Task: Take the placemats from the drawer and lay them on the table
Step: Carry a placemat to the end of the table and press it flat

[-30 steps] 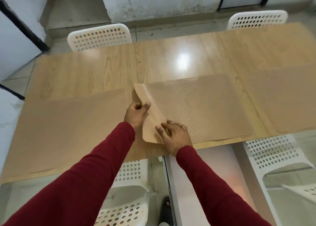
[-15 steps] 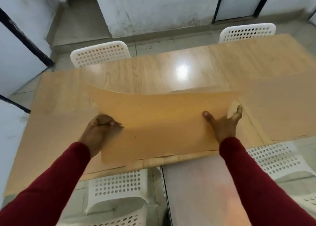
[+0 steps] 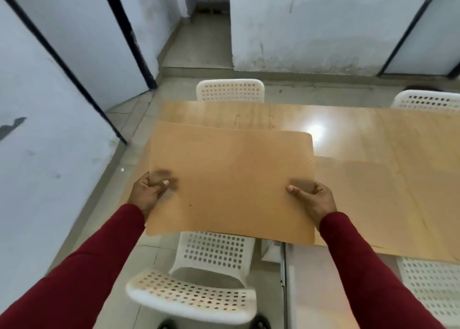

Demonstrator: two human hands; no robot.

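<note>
A tan placemat [image 3: 231, 179] is held flat in the air over the left end of the wooden table [image 3: 361, 134]. My left hand [image 3: 148, 194] pinches its left edge, thumb on top. My right hand [image 3: 312, 199] pinches its right edge the same way. Another tan placemat [image 3: 373, 204] lies flat on the table to the right, partly hidden behind the held one. No drawer is in view.
A white perforated chair [image 3: 199, 286] stands tucked below the held mat at the near side. Another [image 3: 230, 90] stands across the table, a third [image 3: 428, 99] at far right, a fourth [image 3: 430, 286] at near right. Grey wall panels with black frames [image 3: 62, 92] close in on the left.
Both hands have lifted the top mat off the middle of the table and carried it left, and the view has swung left with them. The grip has spread to both side edges.
</note>
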